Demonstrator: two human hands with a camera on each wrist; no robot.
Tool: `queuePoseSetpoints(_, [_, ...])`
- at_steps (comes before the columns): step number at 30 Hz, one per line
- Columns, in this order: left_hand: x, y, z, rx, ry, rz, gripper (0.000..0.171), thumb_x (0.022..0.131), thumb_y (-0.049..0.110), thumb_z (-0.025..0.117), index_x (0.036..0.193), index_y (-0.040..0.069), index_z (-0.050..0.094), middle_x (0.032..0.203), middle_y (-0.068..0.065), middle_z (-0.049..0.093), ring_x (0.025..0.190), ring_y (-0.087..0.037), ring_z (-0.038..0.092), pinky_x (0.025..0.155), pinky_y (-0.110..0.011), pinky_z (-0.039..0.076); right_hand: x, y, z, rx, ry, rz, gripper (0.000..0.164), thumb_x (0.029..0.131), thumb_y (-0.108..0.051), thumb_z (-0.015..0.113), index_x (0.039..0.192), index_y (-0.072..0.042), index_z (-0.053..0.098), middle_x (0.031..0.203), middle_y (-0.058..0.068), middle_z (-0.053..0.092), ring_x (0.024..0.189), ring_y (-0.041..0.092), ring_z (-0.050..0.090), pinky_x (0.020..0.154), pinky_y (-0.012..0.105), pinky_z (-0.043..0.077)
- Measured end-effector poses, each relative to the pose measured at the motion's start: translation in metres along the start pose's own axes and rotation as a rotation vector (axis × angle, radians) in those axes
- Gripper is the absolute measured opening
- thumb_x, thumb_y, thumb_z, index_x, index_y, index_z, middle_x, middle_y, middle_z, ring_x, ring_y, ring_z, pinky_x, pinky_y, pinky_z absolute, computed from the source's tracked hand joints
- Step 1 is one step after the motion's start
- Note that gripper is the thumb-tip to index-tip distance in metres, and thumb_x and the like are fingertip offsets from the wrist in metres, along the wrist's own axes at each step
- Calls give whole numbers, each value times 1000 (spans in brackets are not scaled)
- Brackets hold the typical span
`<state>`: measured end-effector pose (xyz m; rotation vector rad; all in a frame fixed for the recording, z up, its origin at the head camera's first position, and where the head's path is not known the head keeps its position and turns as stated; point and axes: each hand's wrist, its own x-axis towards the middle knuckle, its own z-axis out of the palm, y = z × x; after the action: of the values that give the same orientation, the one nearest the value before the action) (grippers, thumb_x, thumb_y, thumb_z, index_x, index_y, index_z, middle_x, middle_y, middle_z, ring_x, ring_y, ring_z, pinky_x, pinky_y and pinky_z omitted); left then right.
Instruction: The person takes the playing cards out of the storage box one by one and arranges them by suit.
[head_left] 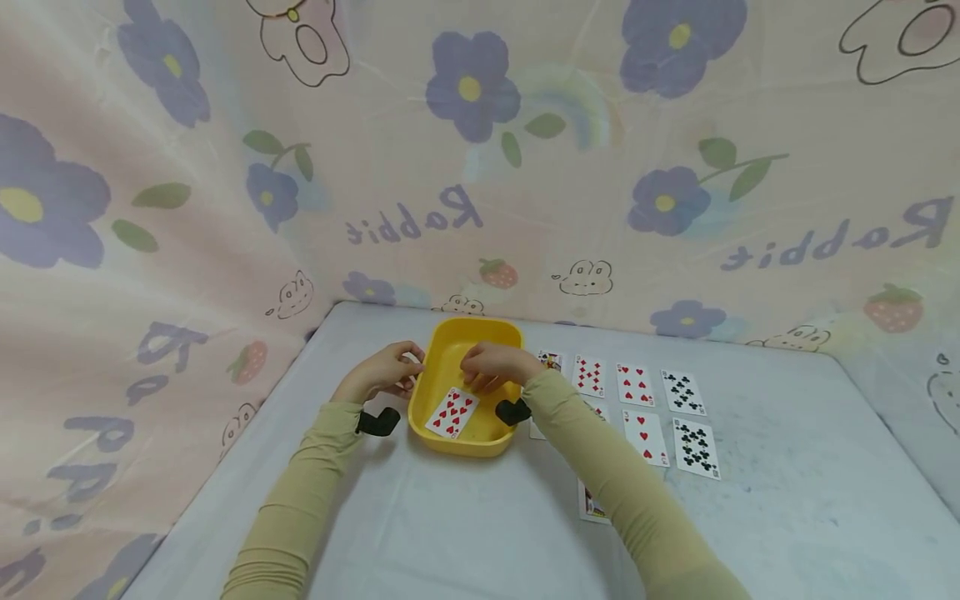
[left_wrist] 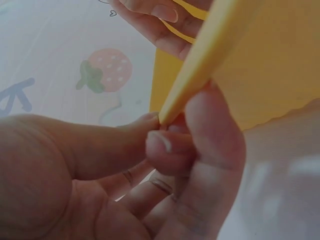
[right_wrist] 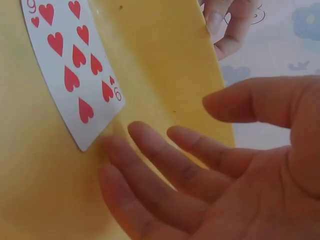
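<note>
A yellow plastic tray (head_left: 459,446) stands on the white-covered table with the nine of hearts (head_left: 452,412) lying face up inside. At the tray's left side, my left hand (head_left: 382,372) pinches the rim between thumb and fingers, as the left wrist view shows. My right hand (head_left: 498,365) is over the tray's inside, beyond and to the right of the card. In the right wrist view its fingers (right_wrist: 150,145) are spread and loosely bent, holding nothing. Their tips are close to the card's lower end; whether they touch the tray's bottom I cannot tell.
Right of the tray lie several face-up playing cards in rows, among them a six of hearts (head_left: 635,384), a three of hearts (head_left: 645,437) and black club cards (head_left: 696,447). The right sleeve (head_left: 600,450) partly covers some, including a face card (head_left: 592,505). A patterned curtain (head_left: 525,225) hangs behind.
</note>
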<state>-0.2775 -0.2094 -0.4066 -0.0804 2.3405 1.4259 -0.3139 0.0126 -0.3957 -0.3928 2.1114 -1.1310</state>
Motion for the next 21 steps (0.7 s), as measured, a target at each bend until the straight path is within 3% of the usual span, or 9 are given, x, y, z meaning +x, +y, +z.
queuePoseSetpoints(13, [0,-4,0,-10,-7,20,21,100,12,51,119,4,48,80,-9,54,58,-15,50,55,-29,55,5,3,6,-61,54,-10,28,97,-20,53,116,0,56,105,19,64,94,35,64,87,42,51])
queuePoseSetpoints(21, [-1,-2,-1,-8,-14,36,21,100,11,50,119,2,48,79,-9,54,58,-15,50,55,-29,55,3,0,14,-49,12,13,28,96,-21,55,116,-1,55,103,19,64,92,34,66,84,41,54])
